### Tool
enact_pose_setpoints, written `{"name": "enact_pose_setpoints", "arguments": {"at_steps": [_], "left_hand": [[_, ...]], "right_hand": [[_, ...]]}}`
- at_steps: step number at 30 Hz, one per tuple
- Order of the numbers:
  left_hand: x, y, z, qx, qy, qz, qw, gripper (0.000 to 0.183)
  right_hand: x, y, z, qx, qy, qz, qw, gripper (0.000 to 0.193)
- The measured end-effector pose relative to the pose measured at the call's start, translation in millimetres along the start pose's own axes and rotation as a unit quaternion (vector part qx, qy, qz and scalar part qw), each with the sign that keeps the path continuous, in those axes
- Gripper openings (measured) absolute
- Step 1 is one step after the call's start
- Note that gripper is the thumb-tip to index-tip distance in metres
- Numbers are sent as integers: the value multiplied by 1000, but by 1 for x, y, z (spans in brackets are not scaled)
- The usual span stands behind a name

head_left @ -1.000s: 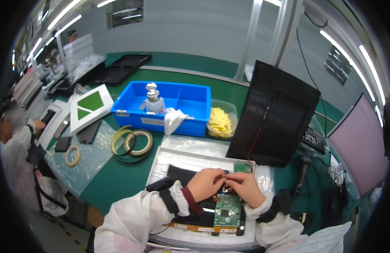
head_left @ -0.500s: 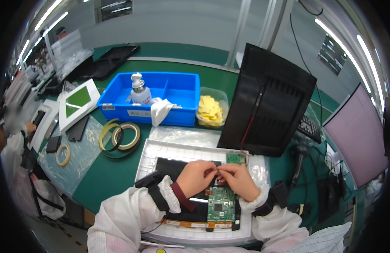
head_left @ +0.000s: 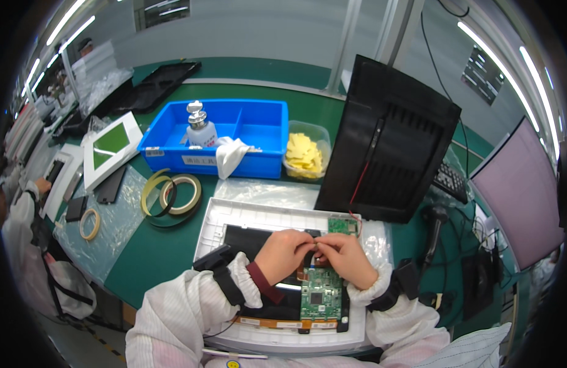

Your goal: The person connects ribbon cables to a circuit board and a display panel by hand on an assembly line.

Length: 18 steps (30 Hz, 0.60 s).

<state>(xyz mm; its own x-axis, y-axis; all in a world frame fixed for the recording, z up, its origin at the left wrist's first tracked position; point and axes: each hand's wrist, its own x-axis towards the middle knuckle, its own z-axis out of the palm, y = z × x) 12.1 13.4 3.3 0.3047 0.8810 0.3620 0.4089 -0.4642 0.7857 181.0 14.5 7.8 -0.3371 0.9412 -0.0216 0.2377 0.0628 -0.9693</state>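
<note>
From where I'm standing, L hand [head_left: 285, 256] and R hand [head_left: 347, 260] meet, fingertips pinched shut, at the far end of the lg. green circuit board [head_left: 321, 297]; can't tell what's btwn them. Board lies in the white casing [head_left: 277, 339], sm. green board [head_left: 342, 226] nr. its far R corner.

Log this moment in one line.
left hand: pinched; right hand: pinched, beside left; held item: cannot tell; under hands: white housing; nearby: larger green circuit board
</note>
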Motion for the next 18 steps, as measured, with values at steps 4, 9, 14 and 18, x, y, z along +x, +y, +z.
{"name": "enact_pose_setpoints", "arguments": {"at_steps": [4, 9, 14, 18], "left_hand": [[0, -2, 1, -7, 5, -6, 1000, 10], [0, 0, 1, -31, 0, -33, 999, 8], [-1, 2, 3, -51, 4, -50, 997, 7], [0, -1, 5, -20, 1, -31, 999, 8]], "right_hand": [[0, 0, 0, 5, 2, 2, 1000, 14], [-1, 2, 1, 5, 10, -17, 1000, 13], [1, 3, 1, -13, 8, -41, 999, 12], [1, 3, -2, -30, -12, -22, 999, 14]]}}
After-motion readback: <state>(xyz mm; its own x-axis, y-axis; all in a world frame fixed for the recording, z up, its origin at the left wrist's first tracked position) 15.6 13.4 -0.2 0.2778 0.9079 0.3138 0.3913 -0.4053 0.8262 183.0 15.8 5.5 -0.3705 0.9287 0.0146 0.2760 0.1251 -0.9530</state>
